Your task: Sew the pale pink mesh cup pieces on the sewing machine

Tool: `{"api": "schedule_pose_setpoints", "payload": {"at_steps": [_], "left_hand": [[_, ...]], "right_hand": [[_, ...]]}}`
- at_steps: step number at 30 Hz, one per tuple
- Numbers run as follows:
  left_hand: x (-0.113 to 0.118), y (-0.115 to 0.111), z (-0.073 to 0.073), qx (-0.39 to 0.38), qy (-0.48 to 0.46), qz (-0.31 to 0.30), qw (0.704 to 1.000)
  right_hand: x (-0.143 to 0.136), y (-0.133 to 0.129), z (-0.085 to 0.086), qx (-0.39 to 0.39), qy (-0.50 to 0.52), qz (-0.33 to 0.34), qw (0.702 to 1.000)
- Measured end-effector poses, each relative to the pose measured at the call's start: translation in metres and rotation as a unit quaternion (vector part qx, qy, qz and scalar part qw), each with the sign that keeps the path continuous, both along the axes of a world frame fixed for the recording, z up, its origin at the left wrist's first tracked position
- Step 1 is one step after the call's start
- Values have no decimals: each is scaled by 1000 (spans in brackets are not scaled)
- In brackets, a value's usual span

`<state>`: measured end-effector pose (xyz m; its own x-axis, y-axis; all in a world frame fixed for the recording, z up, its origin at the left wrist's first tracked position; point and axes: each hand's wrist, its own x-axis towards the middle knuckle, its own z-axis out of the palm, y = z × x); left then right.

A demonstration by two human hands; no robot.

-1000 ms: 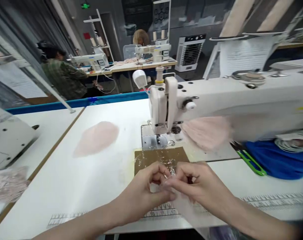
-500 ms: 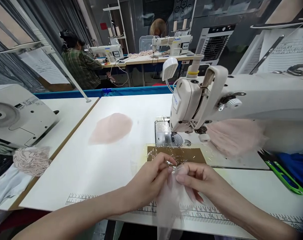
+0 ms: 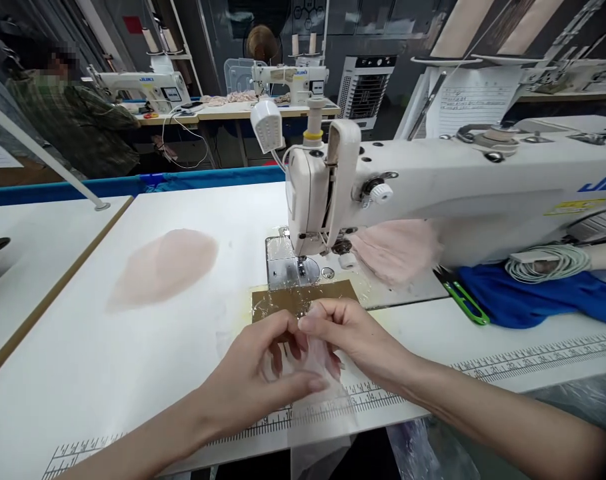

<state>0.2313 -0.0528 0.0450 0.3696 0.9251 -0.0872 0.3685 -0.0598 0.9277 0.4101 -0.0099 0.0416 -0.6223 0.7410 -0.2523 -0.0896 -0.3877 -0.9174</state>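
A sheer pale fabric piece (image 3: 323, 393) hangs from my right hand (image 3: 355, 337), whose thumb and fingers pinch its upper end. My left hand (image 3: 267, 373) is just left of it, thumb and fingers apart around the fabric's edge. Both hands are over the table's front part, before the sewing machine (image 3: 315, 193) and its metal needle plate (image 3: 285, 267). A sheer pink fabric piece (image 3: 167, 267) lies flat on the white table at the left. More pink fabric (image 3: 397, 247) lies beneath the machine arm.
Green-handled scissors (image 3: 467, 303) lie right of the machine, beside blue cloth (image 3: 533, 293) and a coil of cord (image 3: 547, 263). A ruler strip (image 3: 377, 399) runs along the front edge. A person (image 3: 77, 120) sits at another machine, back left.
The view has turned to the right, showing more of the machine and blue cloth. My left fingers have spread from their pinch, while my right hand keeps hold of the fabric.
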Motion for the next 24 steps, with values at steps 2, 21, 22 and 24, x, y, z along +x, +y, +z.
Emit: {"api": "schedule_pose_setpoints", "payload": {"at_steps": [2, 21, 22, 24], "left_hand": [[6, 1, -2, 1, 15, -6, 1000], [-10, 1, -9, -63, -46, 53, 996], [-9, 1, -10, -53, -43, 61, 996], [-7, 1, -12, -14, -27, 73, 997]], "right_hand": [[-2, 0, -4, -14, 12, -9, 1000], [13, 6, -2, 1, -10, 156, 988], [12, 5, -2, 15, -18, 159, 987], [10, 3, -3, 53, -45, 155, 985]]}}
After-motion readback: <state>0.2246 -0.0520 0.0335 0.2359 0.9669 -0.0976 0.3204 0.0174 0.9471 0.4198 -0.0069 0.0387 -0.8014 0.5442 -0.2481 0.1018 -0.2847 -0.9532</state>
